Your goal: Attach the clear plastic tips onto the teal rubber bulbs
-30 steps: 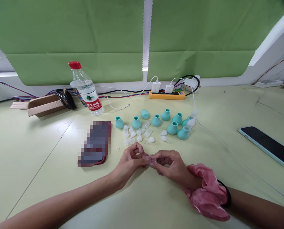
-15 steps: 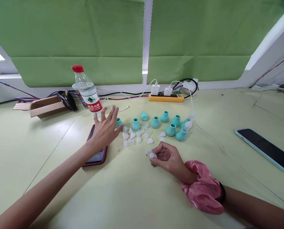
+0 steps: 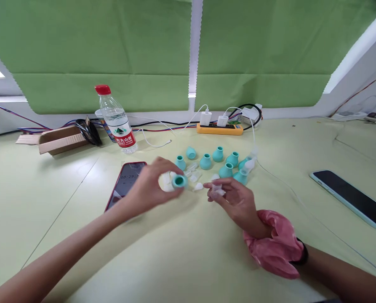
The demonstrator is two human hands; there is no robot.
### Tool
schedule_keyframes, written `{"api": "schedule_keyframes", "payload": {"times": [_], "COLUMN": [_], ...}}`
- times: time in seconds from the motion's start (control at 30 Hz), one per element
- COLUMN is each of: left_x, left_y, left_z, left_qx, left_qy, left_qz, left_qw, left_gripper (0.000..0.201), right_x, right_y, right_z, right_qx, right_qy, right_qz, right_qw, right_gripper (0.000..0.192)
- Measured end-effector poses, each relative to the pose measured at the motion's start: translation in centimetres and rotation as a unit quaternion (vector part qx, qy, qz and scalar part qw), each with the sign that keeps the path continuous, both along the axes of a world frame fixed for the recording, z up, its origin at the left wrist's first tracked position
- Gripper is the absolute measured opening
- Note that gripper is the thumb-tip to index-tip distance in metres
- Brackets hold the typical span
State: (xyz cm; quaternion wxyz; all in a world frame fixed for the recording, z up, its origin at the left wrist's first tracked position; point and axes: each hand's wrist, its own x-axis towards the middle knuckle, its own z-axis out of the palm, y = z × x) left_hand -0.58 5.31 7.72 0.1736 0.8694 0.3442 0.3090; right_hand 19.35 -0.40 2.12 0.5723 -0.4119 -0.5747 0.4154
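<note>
pale yellow-green table (image 3: 188, 261), green blinds (image 3: 112, 46) behind, white window frame at right. left hand (image 3: 150, 185) pinches teal cap (image 3: 179, 181) above table, opening toward camera. right hand (image 3: 238, 202) pinches small clear piece (image 3: 218, 191) just beside it. more teal caps (image 3: 217, 162) beyond, near water bottle (image 3: 116, 120), power strip (image 3: 220, 128), red phone (image 3: 126, 183), second phone (image 3: 352, 198) far right.
</note>
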Motion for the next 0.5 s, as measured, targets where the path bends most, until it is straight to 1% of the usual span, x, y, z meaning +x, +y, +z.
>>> {"api": "schedule_keyframes", "payload": {"times": [0.03, 0.07, 0.13, 0.2, 0.27, 0.37, 0.5], "left_x": [0.6, 1.2, 2.3, 2.9, 3.2, 3.2, 3.2], "left_y": [-0.9, -1.6, -2.7, -3.2, -3.6, -4.1, -4.5], "left_z": [-0.4, -0.9, -2.3, -3.5, -4.3, -4.8, -4.8], "left_qx": [-0.036, -0.073, -0.123, -0.145, -0.156, -0.189, -0.225], "left_qy": [-0.001, 0.01, 0.027, 0.034, 0.026, 0.015, 0.015], "left_qz": [-0.037, -0.061, -0.065, -0.056, -0.063, -0.084, -0.068], "left_qw": [0.999, 0.995, 0.99, 0.987, 0.985, 0.978, 0.972], "left_gripper": [0.017, 0.018, 0.018, 0.017, 0.018, 0.019, 0.016], "right_x": [0.1, 0.0, -0.1, -0.5, -0.9, -1.2, -1.1], "right_y": [-0.1, -0.1, -0.4, -0.7, -1.0, -1.3, -1.3], "right_z": [0.2, 0.2, 0.3, 0.1, -0.2, -0.3, -0.2], "right_qx": [0.001, -0.001, -0.009, -0.025, -0.045, -0.053, -0.068], "right_qy": [0.009, 0.014, 0.022, 0.03, 0.041, 0.065, 0.059], "right_qz": [-0.014, -0.023, -0.023, -0.008, 0.01, 0.024, 0.037], "right_qw": [1.0, 1.0, 0.999, 0.999, 0.998, 0.996, 0.995], "right_gripper": [0.018, 0.016, 0.016, 0.017, 0.019, 0.021, 0.021]}}
